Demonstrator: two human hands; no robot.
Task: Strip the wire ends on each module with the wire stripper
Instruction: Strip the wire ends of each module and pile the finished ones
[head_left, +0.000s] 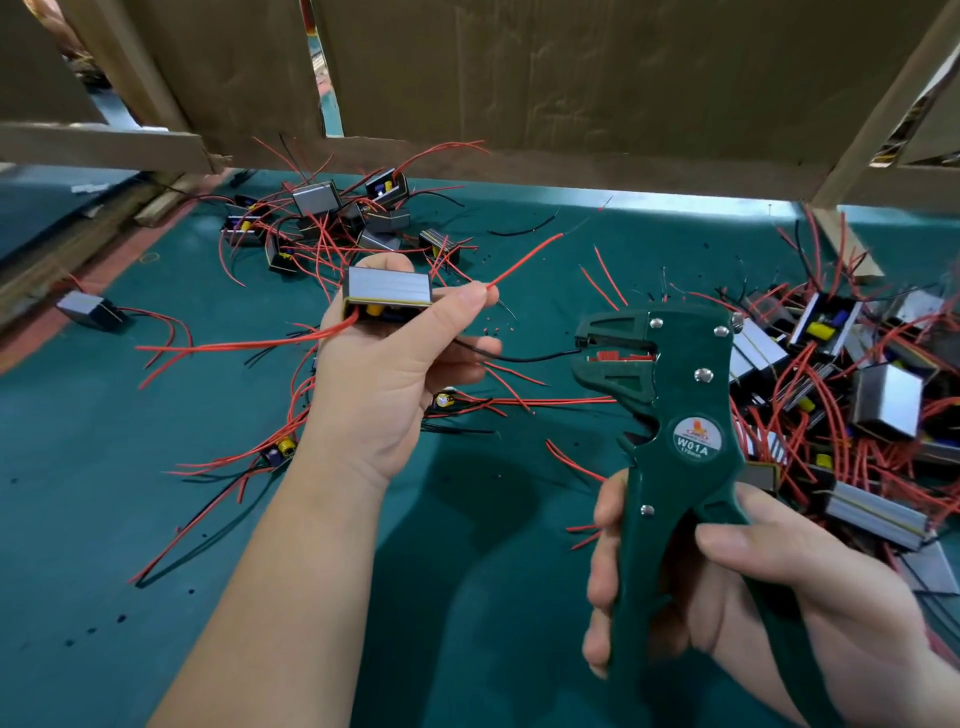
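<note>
Green desk (156, 519); module heaps (857, 395) at right and far centre; one wire stripper (670, 395) in use.
Right hand (779, 597): fingers wrapped round the stripper's handles, tool held above the desk. Left hand (395, 374): fingers curled round one grey module (388, 287), pinching its red wire (524, 258) aside. Black wire (530, 357): end lies in the stripper's jaws. Advice: keep the lead straight and fully seated, steady the module, squeeze once, firmly.
</note>
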